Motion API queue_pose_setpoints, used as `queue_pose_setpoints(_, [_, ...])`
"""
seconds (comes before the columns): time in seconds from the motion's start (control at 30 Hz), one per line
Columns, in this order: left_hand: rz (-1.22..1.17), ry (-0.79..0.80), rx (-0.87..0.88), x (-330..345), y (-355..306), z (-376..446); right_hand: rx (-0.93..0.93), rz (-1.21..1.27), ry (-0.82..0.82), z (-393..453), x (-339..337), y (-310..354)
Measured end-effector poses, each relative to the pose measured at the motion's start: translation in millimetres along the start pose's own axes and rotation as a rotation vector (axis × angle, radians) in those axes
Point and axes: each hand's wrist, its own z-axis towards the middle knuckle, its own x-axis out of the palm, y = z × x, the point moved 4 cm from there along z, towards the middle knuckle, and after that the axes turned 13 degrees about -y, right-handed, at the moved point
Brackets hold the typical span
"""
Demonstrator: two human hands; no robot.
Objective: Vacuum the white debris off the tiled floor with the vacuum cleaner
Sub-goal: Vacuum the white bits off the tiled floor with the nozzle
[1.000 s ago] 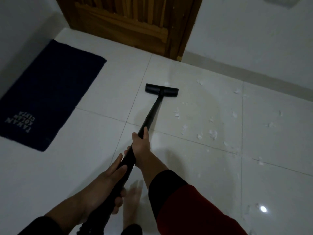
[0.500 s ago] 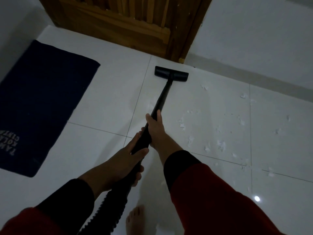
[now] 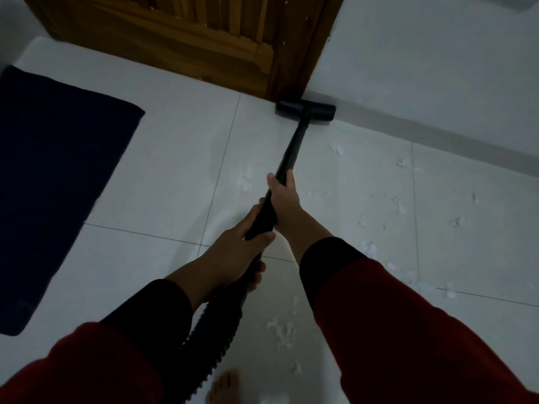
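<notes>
Dark mat [image 3: 55, 182] along floor's [image 3: 163, 176] left edge. Left hand [image 3: 233, 255] clenched round vacuum wand [image 3: 291, 150] low down, just above ribbed hose [image 3: 213, 345]; bare foot [image 3: 223, 387] at bottom edge. Right hand [image 3: 283, 199] clasping wand higher up. Vacuum head [image 3: 305, 110] at far edge, against door [image 3: 186, 36] corner & baseboard. White debris [image 3: 401, 204] strewn over right-hand tiles, some near foot.

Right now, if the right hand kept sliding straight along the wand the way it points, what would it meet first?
Nothing on the bare wand itself: the right hand would first reach the floor head, which sits by the door frame and wall base. Depth is hard to judge.
</notes>
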Motion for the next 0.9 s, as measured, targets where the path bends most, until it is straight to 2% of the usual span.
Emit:
queue_pose_setpoints(0.37, [0.013,0.091,-0.033,32.8,-1.0,-14.1,0.023,-0.055,-0.081,-3.0,-46.5,-0.4])
queue_pose_setpoints(0.73, [0.068,0.118,-0.015,54.1,3.0,-52.8,0.064,-0.002,-0.113,-29.6,-85.8,-8.3])
queue_pose_setpoints(0.9, [0.068,0.083,-0.038,52.6,11.7,-65.2,0.101,0.003,-0.085,-39.1,-86.0,-21.9])
